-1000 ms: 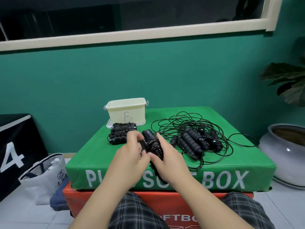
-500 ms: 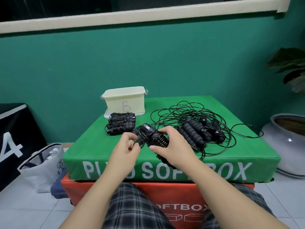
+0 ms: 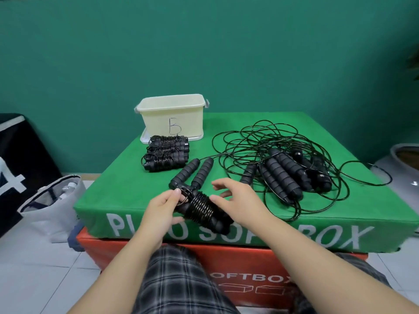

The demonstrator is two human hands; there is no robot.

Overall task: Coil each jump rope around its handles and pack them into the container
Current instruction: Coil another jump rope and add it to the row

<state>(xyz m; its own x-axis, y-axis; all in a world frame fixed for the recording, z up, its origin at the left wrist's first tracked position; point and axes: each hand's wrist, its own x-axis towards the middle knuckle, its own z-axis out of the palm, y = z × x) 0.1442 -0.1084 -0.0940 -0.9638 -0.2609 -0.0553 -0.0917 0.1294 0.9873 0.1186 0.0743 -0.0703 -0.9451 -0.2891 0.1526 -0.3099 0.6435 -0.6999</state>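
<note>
Rope [image 3: 200, 206] sits at the near edge of the green box [image 3: 127, 196], in the middle, between both hands. Its thin black cord is wound in tight rings around two fat handles. It looks light. The cord looks smooth and springy, so the rings may pop loose if nobody pins the end. The handles look like soft, bumpy foam, good to squeeze and not slippery. The best place to hold seems to be around both handles at once, right over the rings.

Left hand [image 3: 162, 206] pinches the cord end by the rings with its fingertips. Right hand [image 3: 238, 199] is spread, fingers apart, just touching the roll on its right side and gripping nothing.

Two bare handles [image 3: 192, 172] lie just past the roll. Wound ropes [image 3: 166, 154] are stacked farther back on the left. They sit in front of the tub [image 3: 173, 116], which is pale, hard plastic and marked B. A messy pile [image 3: 290, 164] of loose cord and more handles lies on the right.
</note>
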